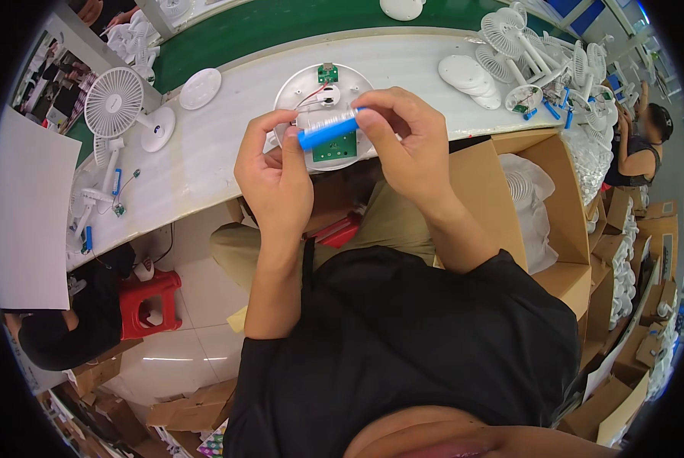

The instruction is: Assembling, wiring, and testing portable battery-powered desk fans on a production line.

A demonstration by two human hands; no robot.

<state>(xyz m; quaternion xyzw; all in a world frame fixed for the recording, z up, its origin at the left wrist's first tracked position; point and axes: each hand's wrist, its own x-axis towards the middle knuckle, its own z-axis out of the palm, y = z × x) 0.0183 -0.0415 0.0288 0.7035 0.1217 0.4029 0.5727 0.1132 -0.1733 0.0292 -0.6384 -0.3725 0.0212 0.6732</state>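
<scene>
A blue cylindrical battery [328,133] is held level between my two hands, with a shiny clear strip along its upper side. The thumb and fingers of my left hand [275,175] pinch its left end. At the other end, my right hand [412,145] grips it between thumb and forefinger. Beneath them on the bench lies an opened round white fan base [287,91]. Inside it are a larger green circuit board [336,150], partly covered by the battery, and a small green board [327,73] at the far edge. A thin red wire [311,97] runs inside the base.
White desk fans [114,103] stand left, beside a round white cover [201,89]. Stacked covers [464,75] and piled fans [506,38] lie right. A cardboard box [483,191] adjoins the bench at my right. A green belt [281,27] runs behind; a red stool [149,305] stands lower left.
</scene>
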